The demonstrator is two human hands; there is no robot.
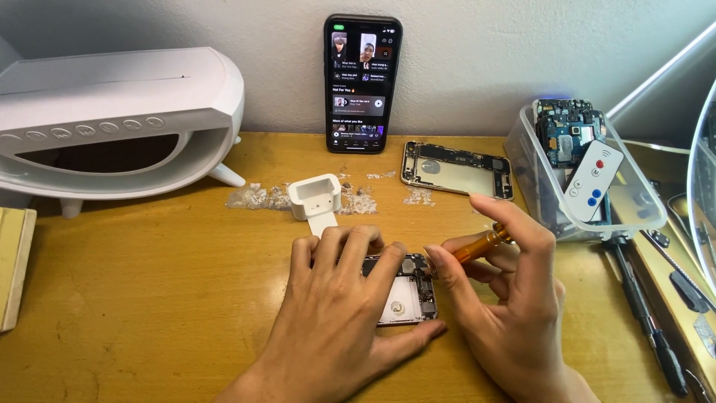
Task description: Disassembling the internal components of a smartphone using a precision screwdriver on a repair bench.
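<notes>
Head view, looking down at a yellow wooden desk (149,298): left hand (339,298) lying flat, fingers spread, pinning the opened silver phone body (406,295) against sliding; right hand (507,298) pinching an orange-handled screwdriver (477,245), angling its tip toward the exposed circuitry; clear plastic parts bin (641,201) waiting nearby.

- My left hand (339,298): palm down, fingers spread and pressed flat, thumb stretched out toward my right hand.
- My right hand (507,298): raised on its edge, thumb and curled fingers pinched shut in a fine grip, index finger arched over the top.
- Both wrists enter from the bottom edge, angled inward.
</notes>
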